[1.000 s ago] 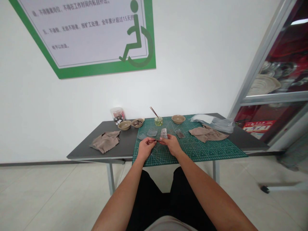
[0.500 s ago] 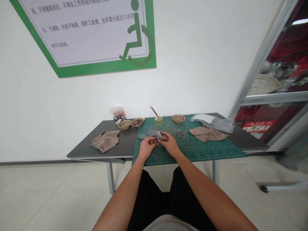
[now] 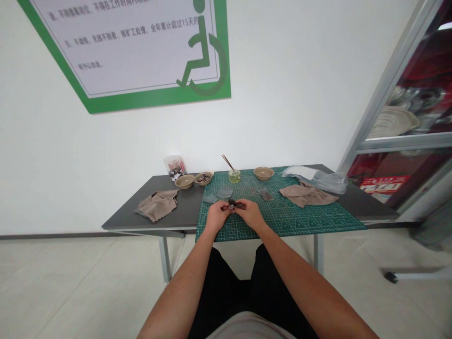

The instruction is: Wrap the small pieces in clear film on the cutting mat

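Over the front part of a green cutting mat (image 3: 282, 221), my left hand (image 3: 218, 214) and my right hand (image 3: 249, 213) meet, fingers closed. Between their fingertips is a small dark piece (image 3: 231, 202) with a paler spot below it; its kind is too small to tell. Both hands pinch it, and the fingers hide part of it. Just beyond my left hand, thin grey sheets (image 3: 225, 193) lie on the mat. Past my right hand rests a small, darker flat piece (image 3: 265, 194).
At the back stand a glass jar (image 3: 234, 176) holding thin sticks or brushes, a tan bowl (image 3: 263, 173), another bowl (image 3: 184, 182), a bowl of dark bits (image 3: 204, 178) and a clear tub (image 3: 174, 168). Brown cloths (image 3: 157, 205) lie on both sides, with a plastic bag (image 3: 328, 181) at right.
A greyish, crumpled-looking piece showed between my fingers before; now a small dark piece stands up there instead. My hands stay together in nearly the same place. The view has shifted slightly.
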`<state>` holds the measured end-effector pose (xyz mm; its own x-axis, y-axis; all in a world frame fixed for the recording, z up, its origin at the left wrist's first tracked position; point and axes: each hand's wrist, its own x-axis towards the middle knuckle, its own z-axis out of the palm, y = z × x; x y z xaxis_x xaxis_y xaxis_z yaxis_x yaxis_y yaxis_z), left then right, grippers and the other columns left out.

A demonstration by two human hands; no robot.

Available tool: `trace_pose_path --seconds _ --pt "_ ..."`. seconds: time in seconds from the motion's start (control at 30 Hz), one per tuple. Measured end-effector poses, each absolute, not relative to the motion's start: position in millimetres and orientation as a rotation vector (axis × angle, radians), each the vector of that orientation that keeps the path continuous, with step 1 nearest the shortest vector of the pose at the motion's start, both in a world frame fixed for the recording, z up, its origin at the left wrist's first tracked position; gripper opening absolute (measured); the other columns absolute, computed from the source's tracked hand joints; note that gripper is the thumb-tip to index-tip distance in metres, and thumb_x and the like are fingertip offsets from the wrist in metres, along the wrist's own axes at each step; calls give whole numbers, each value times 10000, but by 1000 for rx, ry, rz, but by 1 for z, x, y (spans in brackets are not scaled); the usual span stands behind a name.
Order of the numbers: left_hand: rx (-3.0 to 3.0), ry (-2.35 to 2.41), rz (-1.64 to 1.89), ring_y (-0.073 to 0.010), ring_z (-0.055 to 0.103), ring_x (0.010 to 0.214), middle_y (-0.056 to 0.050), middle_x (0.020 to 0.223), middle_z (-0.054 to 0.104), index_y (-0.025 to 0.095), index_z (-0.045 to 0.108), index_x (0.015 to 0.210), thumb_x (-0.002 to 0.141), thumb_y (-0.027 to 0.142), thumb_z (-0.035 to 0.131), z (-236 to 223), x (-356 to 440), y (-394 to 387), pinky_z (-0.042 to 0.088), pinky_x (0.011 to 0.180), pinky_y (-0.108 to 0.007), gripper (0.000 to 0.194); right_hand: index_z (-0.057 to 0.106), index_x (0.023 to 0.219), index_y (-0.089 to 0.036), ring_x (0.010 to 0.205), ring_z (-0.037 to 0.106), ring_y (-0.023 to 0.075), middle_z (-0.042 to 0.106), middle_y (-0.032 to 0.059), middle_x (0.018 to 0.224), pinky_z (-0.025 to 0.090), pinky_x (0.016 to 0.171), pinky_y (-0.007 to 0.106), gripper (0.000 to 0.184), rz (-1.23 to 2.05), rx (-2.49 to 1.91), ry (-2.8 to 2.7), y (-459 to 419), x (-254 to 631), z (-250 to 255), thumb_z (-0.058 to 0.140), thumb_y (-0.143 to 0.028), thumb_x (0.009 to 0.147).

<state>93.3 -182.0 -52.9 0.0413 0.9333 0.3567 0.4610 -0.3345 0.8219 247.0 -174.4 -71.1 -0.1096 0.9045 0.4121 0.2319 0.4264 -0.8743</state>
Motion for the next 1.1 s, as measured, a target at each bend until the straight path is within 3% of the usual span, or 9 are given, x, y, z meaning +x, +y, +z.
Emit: trace_pose_path --seconds 0.23,0.43,0.57,0.73,0.83,0.97,1.1 --pt "1742 1443 1253 -128 551 592 8 633 624 183 706 719 651 210 698 -57 94 -181 421 615 -250 73 734 822 -214 679 625 194 701 26 722 426 638 283 169 730 -1096 -1624 -181 248 -61 613 -300 742" --pt "1662 1440 1241 -125 546 561 12 608 633 173 710 778 651 190 686 -55 95 -183 408 563 -237 130 737 817 -214 681 633 195 706 28 722 416 637 279 164 669 -1136 -1669 -180 249 -61 604 -294 761" --pt "1705 1474 1214 -114 530 551 17 578 618 163 701 707 645 208 688 -55 94 -182 393 556 -227 78 732 856 -218 698 638 187 718 25 763 432 657 272 183 667 -1099 -1684 -179 249 -65 584 -292 779" --pt "1646 1386 1250 -120 561 590 0 644 659 149 709 807 677 262 669 -55 92 -182 414 590 -229 177 730 860 -212 714 648 183 720 30 773 435 662 267 184 625 -1112 -1716 -180 249 -65 583 -300 793" --pt "1647 1428 1225 -106 521 535 16 580 622 146 702 748 661 265 678 -54 92 -183 382 539 -217 149 722 850 -219 723 650 181 719 26 782 444 677 273 165 630 -1087 -1711 -181 249 -64 578 -272 789" --pt "1619 1399 1233 -103 514 527 21 575 613 145 695 761 649 260 678 -57 93 -180 371 522 -211 161 675 853 -210 757 649 176 710 21 810 460 717 281 130 735 -995 -1596 -178 248 -68 602 -255 755" --pt "1552 1369 1313 -119 559 575 11 625 640 142 679 800 639 235 680 -61 93 -177 422 581 -228 186 563 946 -205 642 608 155 656 -12 729 454 615 258 256 869 -934 -1387 -173 247 -74 634 -294 717"
